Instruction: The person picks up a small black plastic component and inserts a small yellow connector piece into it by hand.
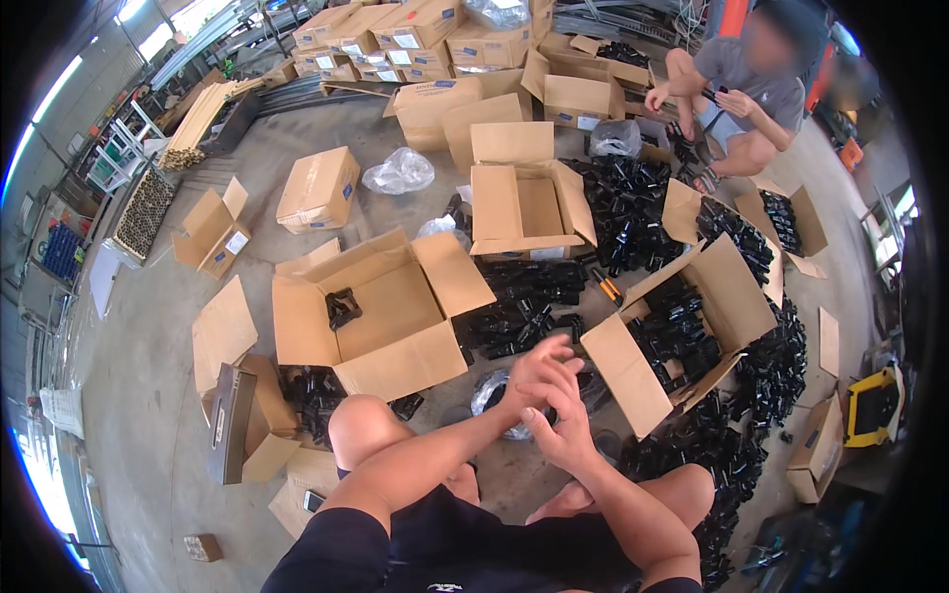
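Note:
My left hand (542, 376) and my right hand (565, 427) are close together above the floor between my knees. Their fingers are loosely bent and spread, and I see nothing held in either. Beneath them lies a shiny round coil or roll (488, 391), partly hidden by the hands. Ahead to the left, a large open carton (405, 368) contains a small black part (343, 308). To the right of my hands is another open carton (627, 378), partly filled with black plastic-looking parts (682, 341). More black parts (524, 324) lie heaped just beyond my hands.
A big pile of black parts (633, 212) spreads ahead and down my right side. Orange-handled pliers or cutters (606, 287) lie near it. Another person (756, 89) crouches at far right, holding a dark item. Stacked cartons (415, 25) stand behind; a phone (312, 501) lies lower left.

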`<state>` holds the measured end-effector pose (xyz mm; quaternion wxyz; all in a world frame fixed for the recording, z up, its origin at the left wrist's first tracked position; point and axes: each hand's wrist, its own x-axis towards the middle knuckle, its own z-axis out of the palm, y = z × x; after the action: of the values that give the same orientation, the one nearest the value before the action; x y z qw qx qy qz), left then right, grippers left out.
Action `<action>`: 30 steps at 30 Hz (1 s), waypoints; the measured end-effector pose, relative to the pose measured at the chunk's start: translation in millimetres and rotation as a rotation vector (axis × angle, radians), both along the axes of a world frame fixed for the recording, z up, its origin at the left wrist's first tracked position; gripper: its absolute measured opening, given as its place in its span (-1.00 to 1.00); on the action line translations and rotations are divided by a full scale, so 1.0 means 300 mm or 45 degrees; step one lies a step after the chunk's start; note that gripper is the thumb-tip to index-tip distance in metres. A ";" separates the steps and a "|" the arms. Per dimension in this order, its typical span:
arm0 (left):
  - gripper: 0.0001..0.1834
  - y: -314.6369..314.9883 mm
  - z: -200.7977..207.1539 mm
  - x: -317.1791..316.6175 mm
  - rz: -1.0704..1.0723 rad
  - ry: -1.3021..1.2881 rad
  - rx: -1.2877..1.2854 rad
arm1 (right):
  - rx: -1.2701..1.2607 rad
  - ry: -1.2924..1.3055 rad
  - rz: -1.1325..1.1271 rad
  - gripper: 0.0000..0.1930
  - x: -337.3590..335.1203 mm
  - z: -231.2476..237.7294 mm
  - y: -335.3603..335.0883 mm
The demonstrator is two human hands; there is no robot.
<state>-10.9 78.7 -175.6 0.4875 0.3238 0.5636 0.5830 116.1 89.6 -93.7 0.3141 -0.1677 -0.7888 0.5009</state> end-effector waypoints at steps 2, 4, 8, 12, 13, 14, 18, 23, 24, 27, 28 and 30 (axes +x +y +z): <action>-0.43 0.002 0.146 -0.039 0.094 0.836 0.113 | 0.010 -0.061 -0.079 -0.68 0.002 0.009 -0.007; -0.43 0.004 0.169 -0.075 0.115 1.571 0.575 | -0.078 -0.012 0.105 -0.66 0.006 0.009 -0.018; -0.61 -0.003 0.017 -0.079 -0.215 1.189 0.674 | 0.048 -0.046 0.324 -0.66 0.033 0.007 -0.006; -0.66 -0.011 0.043 -0.007 -0.312 -0.158 0.066 | -0.208 0.121 0.220 -0.67 0.037 0.005 0.008; -0.62 -0.007 0.071 -0.009 -0.313 -0.179 0.001 | -0.210 0.131 0.185 -0.67 0.035 0.014 0.015; -0.61 0.001 0.093 -0.016 -0.368 -0.162 0.070 | -0.212 0.140 0.149 -0.67 0.035 0.019 0.020; -0.46 0.018 0.102 -0.032 -0.570 -0.190 0.177 | -0.764 0.273 -0.105 -0.59 0.045 -0.040 0.064; -0.38 0.005 0.112 -0.023 -0.650 -0.835 -0.043 | -0.848 0.250 0.095 -0.39 0.031 -0.015 0.049; -0.39 0.002 0.128 -0.010 -0.625 -0.898 -0.031 | -0.680 0.181 0.034 -0.43 0.015 -0.007 0.027; -0.43 -0.004 0.146 -0.022 -0.648 -0.436 -0.138 | -0.170 -0.005 -0.149 -0.53 -0.009 0.011 -0.036; -0.45 0.003 0.101 -0.015 -0.612 -0.325 -0.116 | -0.246 -0.017 -0.105 -0.50 -0.006 0.004 -0.041; -0.49 0.016 0.070 -0.012 -0.522 -0.101 -0.019 | -0.407 -0.041 -0.015 -0.43 0.009 -0.059 -0.024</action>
<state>-14.3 83.4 -154.7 0.6201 0.4049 0.4704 0.4798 118.7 82.5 -111.4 0.2736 -0.2284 -0.7029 0.6155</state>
